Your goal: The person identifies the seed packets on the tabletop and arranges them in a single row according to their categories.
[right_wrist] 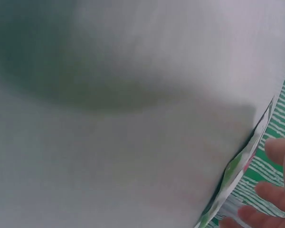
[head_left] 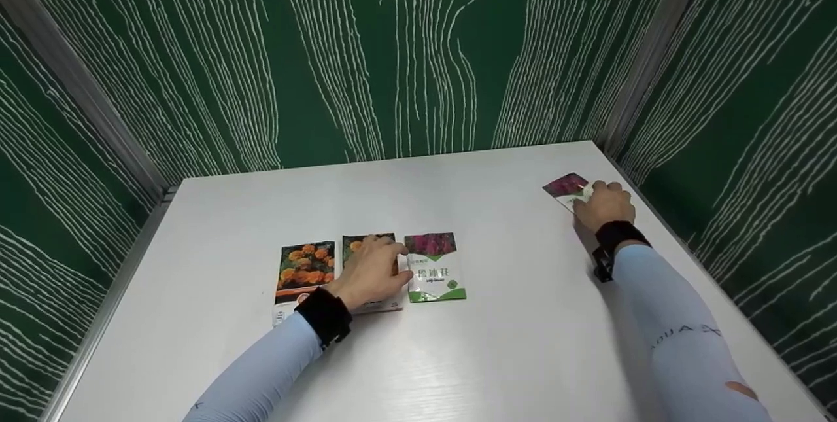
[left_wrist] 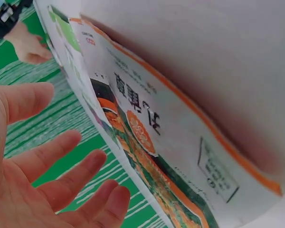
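My left hand (head_left: 373, 271) lies over an orange-flower seed packet (head_left: 352, 243) and hides most of it. In the left wrist view its fingers (left_wrist: 61, 183) are spread and loosely bent, with nothing pinched between them. Left of this hand lies another orange-flower seed packet (head_left: 306, 265); to its right is a magenta-flower seed packet (head_left: 436, 271) with a green and white lower part. At the far right my right hand (head_left: 605, 205) is at the lower end of a second magenta-flower packet (head_left: 566, 186). The right wrist view shows relaxed fingers (right_wrist: 270, 194) beside that packet's edge.
The packets lie on a white table (head_left: 510, 343). A green wall with white streaks (head_left: 418, 49) rises behind the table, and similar panels stand at both sides. The right hand is near the table's right edge.
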The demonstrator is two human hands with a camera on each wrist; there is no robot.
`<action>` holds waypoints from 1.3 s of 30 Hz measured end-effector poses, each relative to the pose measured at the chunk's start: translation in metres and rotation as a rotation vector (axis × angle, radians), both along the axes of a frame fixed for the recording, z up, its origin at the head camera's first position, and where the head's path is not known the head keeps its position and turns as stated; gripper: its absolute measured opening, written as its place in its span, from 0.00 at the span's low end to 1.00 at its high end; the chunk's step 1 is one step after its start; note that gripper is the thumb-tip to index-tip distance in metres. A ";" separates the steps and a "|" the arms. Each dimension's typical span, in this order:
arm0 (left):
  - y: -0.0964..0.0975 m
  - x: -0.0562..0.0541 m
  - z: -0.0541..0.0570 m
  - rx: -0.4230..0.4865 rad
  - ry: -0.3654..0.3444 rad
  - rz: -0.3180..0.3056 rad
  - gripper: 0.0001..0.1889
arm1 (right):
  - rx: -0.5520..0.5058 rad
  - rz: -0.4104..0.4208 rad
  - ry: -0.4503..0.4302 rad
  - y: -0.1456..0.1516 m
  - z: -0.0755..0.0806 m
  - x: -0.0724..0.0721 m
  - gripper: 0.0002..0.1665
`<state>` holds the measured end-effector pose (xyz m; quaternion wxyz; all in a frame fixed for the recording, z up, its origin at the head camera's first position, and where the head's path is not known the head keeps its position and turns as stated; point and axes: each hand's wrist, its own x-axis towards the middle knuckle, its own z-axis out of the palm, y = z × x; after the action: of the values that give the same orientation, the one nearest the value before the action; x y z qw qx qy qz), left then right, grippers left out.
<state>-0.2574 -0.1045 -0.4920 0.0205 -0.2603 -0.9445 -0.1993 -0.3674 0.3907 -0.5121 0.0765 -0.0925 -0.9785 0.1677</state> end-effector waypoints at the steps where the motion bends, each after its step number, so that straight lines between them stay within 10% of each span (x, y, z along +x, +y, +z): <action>1: 0.000 0.000 -0.001 0.000 0.003 0.001 0.22 | -0.016 -0.009 -0.010 0.001 0.000 0.000 0.42; 12: -0.005 0.000 -0.005 0.030 0.022 0.002 0.20 | -0.086 -0.067 -0.184 0.012 0.003 -0.002 0.56; 30: -0.014 0.000 -0.002 0.071 -0.014 0.025 0.19 | -0.010 0.020 0.053 0.017 0.016 -0.001 0.50; 39: -0.026 0.000 0.004 0.078 -0.039 0.107 0.21 | -0.068 0.052 -0.013 0.013 0.041 0.009 0.39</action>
<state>-0.2575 -0.1301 -0.4879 0.0228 -0.2043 -0.9489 -0.2395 -0.3589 0.4039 -0.4716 0.0627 -0.0706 -0.9747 0.2024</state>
